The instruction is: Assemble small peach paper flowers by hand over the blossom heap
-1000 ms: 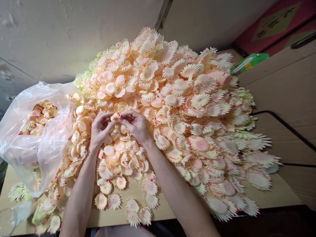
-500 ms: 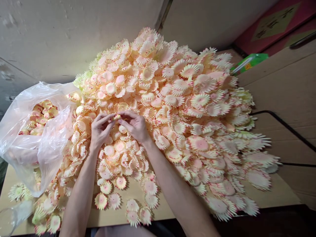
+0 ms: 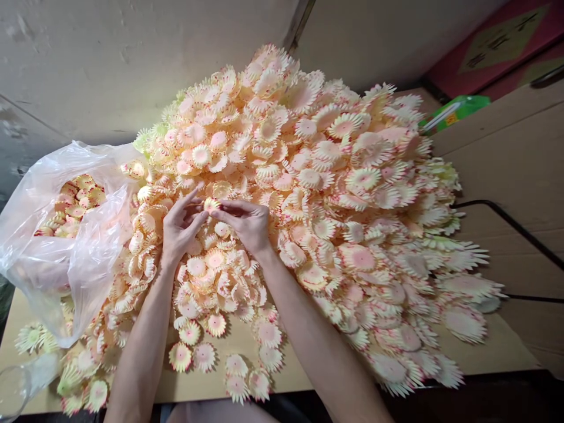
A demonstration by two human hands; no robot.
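Our left hand (image 3: 178, 226) and right hand (image 3: 247, 222) together pinched one small cream-and-pink artificial flower (image 3: 211, 204) above a heap of like flowers (image 3: 352, 176) beyond counting; one clear plastic bag (image 3: 66, 258) lay left, with bare tan tabletop (image 3: 502, 352) along the near edge.

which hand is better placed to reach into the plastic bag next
Left, likely. The left hand sits nearer the plastic bag on that side; the right hand pinches the small flower and would cross over.

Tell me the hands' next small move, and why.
Probably tease the small flower piece apart at the fingertips: the left hand and right hand both pinch it from opposite sides, over the heap of flower pieces.
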